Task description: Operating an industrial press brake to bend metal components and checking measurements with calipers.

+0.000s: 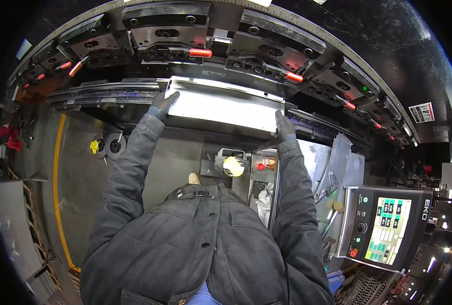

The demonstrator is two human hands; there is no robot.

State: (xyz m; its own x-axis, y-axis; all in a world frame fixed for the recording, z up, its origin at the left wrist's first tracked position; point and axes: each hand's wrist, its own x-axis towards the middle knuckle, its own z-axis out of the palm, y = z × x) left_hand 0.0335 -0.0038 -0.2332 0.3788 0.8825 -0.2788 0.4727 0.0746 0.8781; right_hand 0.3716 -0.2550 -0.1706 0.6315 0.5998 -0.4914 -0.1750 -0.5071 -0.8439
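A long, bright sheet-metal piece with bent-up edges [221, 105] lies across the bed of a press brake in front of me. My left hand [164, 105], in a dark glove, grips its left end with the thumb on top. At the opposite end my right hand [285, 127], also gloved, holds the corner, thumb over the edge. The fingers of both hands are hidden below the metal. The far edge of the piece rests near the lower die rail [114, 94], under the upper tool clamps [167, 33].
Red-handled clamp levers [200, 53] line the upper beam. At right stand a control panel with a lit screen [388, 229] and a side table with hand tools [327, 185]. A pedal box [232, 155] is on the floor near my feet, and a yellow line [58, 188] runs at left.
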